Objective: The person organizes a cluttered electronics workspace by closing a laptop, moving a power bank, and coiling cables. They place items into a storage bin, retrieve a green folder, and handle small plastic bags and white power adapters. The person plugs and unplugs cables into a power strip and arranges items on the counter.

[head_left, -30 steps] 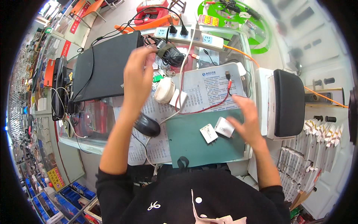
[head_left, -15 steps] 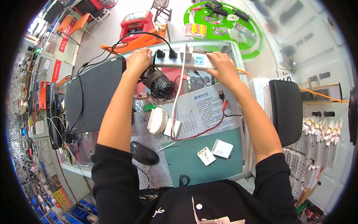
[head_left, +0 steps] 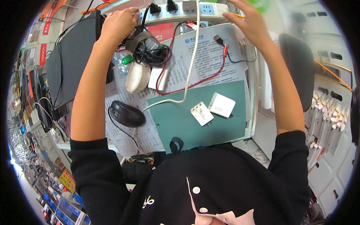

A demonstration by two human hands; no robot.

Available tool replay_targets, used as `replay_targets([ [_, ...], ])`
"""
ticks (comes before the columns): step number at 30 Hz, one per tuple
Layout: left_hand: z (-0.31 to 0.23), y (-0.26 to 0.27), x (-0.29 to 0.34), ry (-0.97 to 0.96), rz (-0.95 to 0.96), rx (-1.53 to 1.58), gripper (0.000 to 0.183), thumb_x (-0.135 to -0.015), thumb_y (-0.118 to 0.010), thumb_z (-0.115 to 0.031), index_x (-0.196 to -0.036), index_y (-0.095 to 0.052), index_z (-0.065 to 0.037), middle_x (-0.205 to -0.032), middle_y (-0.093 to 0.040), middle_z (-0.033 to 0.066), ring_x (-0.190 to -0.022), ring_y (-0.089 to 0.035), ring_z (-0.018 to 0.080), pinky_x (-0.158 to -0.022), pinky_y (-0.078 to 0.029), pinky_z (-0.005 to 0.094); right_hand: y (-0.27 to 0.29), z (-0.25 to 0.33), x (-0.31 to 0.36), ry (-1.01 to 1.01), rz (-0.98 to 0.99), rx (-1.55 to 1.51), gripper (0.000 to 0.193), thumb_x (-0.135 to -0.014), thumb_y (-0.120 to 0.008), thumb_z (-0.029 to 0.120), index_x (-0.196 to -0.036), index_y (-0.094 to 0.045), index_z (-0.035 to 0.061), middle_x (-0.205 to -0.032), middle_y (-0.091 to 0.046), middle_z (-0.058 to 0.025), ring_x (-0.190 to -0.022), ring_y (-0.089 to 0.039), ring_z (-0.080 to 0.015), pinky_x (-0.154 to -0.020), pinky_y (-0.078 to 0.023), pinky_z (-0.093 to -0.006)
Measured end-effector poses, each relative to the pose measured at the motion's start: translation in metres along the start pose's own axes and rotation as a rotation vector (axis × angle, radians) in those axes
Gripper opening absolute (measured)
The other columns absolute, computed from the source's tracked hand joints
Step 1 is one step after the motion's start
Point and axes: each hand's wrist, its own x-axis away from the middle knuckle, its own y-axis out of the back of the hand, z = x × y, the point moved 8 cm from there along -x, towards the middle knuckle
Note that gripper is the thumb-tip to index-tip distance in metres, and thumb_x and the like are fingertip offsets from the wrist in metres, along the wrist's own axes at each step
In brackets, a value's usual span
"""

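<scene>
Both ends of the power strip [head_left: 182,17] are obstructed: the left hand [head_left: 119,25] stands at one, the right hand [head_left: 250,21] at the other. Two black plugs [head_left: 171,5] block a grip from above; nearer the right hand, the outlet face is accessible. Frontal approach is limited on the left by the coiled black cable [head_left: 140,51]. Right of the white cable [head_left: 194,56], a corridor extends over the printed sheet [head_left: 208,48]; the red cable [head_left: 210,77] crosses its lower part. On the green mat [head_left: 221,131], pass in front of the two white chargers [head_left: 222,105].
</scene>
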Motion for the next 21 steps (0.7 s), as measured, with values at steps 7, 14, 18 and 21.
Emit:
replay_targets([
  [7,-0.035,0.068,0.059,-0.109,-0.387,0.131,0.026,-0.090,-0.053,-0.015,-0.109,-0.061,0.000,-0.090,-0.064,0.0133,-0.081,-0.060,0.0229,-0.078,-0.046,0.0353,0.008,0.102,0.149,-0.207,0.442,-0.208,0.069,-0.066,-0.079,0.012,-0.130,-0.053,0.0080,-0.120,-0.056,-0.0153,-0.110,-0.054,-0.0306,-0.097,-0.042,-0.0383],
  [14,-0.046,0.107,0.194,0.221,-0.380,0.533,0.028,-0.089,-0.056,-0.006,-0.116,-0.061,-0.005,-0.112,-0.065,0.0119,-0.107,-0.060,0.0288,-0.104,-0.035,0.0445,-0.022,0.121,0.187,-0.321,0.486,-0.015,0.079,-0.068,-0.075,0.010,-0.140,-0.040,0.0090,-0.125,-0.051,-0.0110,-0.114,-0.048,-0.0304,-0.097,-0.039,-0.0408],
  [18,-0.068,0.098,0.251,0.311,-0.308,0.582,0.032,-0.085,-0.056,-0.001,-0.116,-0.061,-0.004,-0.113,-0.063,0.0123,-0.108,-0.058,0.0288,-0.108,-0.029,0.0483,0.011,0.094,0.178,-0.830,-0.073,-1.077,0.087,-0.072,-0.065,0.001,-0.148,-0.025,0.0085,-0.121,-0.054,-0.0139,-0.108,-0.055,-0.0236,-0.098,-0.043,-0.0372],
  [21,-0.081,0.094,0.277,0.351,-0.350,0.622,0.029,-0.085,-0.056,-0.001,-0.113,-0.062,-0.003,-0.110,-0.064,0.0134,-0.106,-0.058,0.0295,-0.108,-0.029,0.0493,0.058,0.081,0.141,-0.520,-0.399,-1.329,0.069,-0.077,-0.065,0.004,-0.140,-0.037,0.0053,-0.117,-0.056,-0.0141,-0.102,-0.058,-0.0187,-0.085,-0.050,-0.0309],
])
